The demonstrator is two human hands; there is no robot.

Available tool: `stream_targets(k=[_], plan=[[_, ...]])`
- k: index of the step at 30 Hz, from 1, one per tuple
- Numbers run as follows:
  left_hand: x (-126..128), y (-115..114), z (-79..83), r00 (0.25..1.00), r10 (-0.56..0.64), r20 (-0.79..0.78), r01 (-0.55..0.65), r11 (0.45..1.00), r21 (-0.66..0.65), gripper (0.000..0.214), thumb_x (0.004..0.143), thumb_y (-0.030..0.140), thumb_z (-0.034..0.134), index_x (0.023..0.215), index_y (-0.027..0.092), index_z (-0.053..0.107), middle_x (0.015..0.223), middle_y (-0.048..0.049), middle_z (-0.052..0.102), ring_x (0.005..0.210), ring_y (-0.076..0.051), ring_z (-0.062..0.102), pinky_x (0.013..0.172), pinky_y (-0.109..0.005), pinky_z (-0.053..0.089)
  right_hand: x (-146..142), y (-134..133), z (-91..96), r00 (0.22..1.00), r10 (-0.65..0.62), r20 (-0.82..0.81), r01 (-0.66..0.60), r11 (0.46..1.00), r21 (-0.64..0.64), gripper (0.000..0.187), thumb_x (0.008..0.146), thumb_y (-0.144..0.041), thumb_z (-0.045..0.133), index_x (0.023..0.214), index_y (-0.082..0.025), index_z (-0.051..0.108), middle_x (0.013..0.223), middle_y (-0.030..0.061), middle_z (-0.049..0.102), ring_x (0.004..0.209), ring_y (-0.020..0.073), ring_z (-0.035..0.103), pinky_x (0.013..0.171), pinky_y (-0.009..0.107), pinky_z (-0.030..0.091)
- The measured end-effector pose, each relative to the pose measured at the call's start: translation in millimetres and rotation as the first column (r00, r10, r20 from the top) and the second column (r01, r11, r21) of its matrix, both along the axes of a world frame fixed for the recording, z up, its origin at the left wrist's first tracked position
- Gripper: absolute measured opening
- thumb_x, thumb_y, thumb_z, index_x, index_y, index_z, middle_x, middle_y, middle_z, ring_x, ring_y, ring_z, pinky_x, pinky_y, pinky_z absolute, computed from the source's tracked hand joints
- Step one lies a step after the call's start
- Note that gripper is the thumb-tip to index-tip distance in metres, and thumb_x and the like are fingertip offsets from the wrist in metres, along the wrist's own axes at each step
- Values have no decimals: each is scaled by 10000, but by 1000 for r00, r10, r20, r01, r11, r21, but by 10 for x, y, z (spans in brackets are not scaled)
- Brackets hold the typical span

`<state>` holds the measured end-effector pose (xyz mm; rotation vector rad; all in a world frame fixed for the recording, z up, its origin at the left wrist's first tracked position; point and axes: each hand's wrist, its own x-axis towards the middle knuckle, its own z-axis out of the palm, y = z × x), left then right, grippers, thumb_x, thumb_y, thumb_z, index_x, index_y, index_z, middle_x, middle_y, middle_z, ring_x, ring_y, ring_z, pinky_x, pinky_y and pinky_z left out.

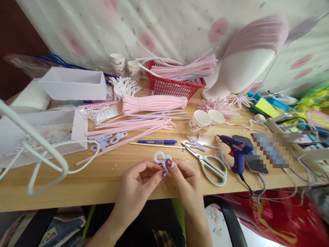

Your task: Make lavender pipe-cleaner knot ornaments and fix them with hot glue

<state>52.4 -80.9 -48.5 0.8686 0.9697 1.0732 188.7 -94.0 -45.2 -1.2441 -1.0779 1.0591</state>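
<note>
My left hand (140, 181) and my right hand (185, 176) meet at the front edge of the wooden table (102, 175). Both pinch a small pale lilac pipe-cleaner knot (160, 157) with looped ends, held just above the tabletop. Fingers of both hands are closed on it. Two finished lilac knots (109, 140) lie to the left. Loose pink pipe cleaners (133, 125) spread across the middle of the table, and a tied pink bundle (154, 103) lies behind them.
Green-handled scissors (209, 161), a blue glue gun (236, 151), a phone (253, 154), a blue pen (156, 141) and paper cups (205, 120) lie right of centre. A red basket (174, 87), a white mannequin head (244, 68), white boxes (74, 84) and a white wire frame (38, 151) surround them.
</note>
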Motion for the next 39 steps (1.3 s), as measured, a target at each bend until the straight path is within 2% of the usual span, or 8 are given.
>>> stream_targets(k=[6, 13, 20, 25, 28, 31, 34, 39], plan=[[93, -26, -88, 998, 64, 14, -64, 998, 12, 141, 780, 307, 848, 811, 182, 792, 816, -31, 802, 736, -151, 739, 688, -193, 610, -24, -55, 18, 1000, -22, -13, 22, 1000, 12, 265, 945, -340, 654, 770, -213, 808, 642, 8, 667, 630, 147, 595, 586, 217, 508], [123, -14, 45, 991, 74, 110, -61, 992, -112, 145, 714, 264, 872, 790, 161, 805, 781, -36, 793, 707, -149, 710, 633, -197, 604, 12, -66, 8, 1000, 9, -9, -9, 1000, 21, 244, 962, -322, 637, 847, -236, 835, 660, 15, 719, 623, 159, 638, 596, 231, 529], [94, 1, 75, 995, 59, 84, -50, 992, -112, 87, 705, 218, 851, 739, 161, 795, 703, 1, 755, 621, -107, 662, 593, -171, 576, 46, -56, 0, 998, 67, -5, -66, 995, 70, 234, 964, -321, 650, 856, -257, 847, 678, 16, 736, 646, 162, 650, 609, 225, 530], [82, 11, 69, 993, 75, 94, -62, 989, -133, 200, 683, 215, 873, 660, 153, 684, 636, 25, 708, 571, -84, 630, 581, -157, 566, 62, -58, 8, 996, 87, 29, -89, 992, 84, 268, 976, -302, 630, 821, -252, 843, 674, 6, 725, 659, 150, 635, 627, 215, 511], [55, 32, 43, 991, 95, 92, -85, 991, -107, 220, 682, 212, 881, 745, 171, 674, 640, 45, 682, 571, -85, 626, 578, -161, 565, 67, -58, 8, 994, 100, 46, -104, 990, 91, 277, 979, -287, 617, 817, -253, 839, 688, 0, 738, 660, 143, 638, 635, 211, 503], [12, 58, 10, 999, 26, 39, -24, 998, -51, 226, 711, 246, 870, 900, 179, 766, 678, 29, 665, 608, -99, 604, 583, -179, 569, 53, -61, 8, 997, 60, 45, -64, 995, 79, 251, 961, -278, 635, 818, -256, 840, 676, -6, 733, 654, 138, 633, 622, 201, 497], [-17, 70, -4, 999, -38, -32, 39, 999, 15, 145, 743, 274, 849, 829, 165, 809, 689, 3, 646, 630, -109, 572, 600, -194, 559, 24, -64, 3, 999, 49, 7, -49, 996, 69, 207, 939, -289, 670, 831, -255, 843, 675, -4, 742, 662, 143, 654, 634, 199, 515], [-44, 54, -3, 994, -7, -113, 24, 989, 147, 50, 781, 244, 812, 796, 198, 824, 724, -1, 638, 672, -121, 586, 636, -194, 558, -7, -55, -26, 997, 26, -79, -23, 999, 35, 188, 924, -321, 702, 808, -252, 833, 683, -1, 750, 663, 141, 654, 668, 206, 536]])
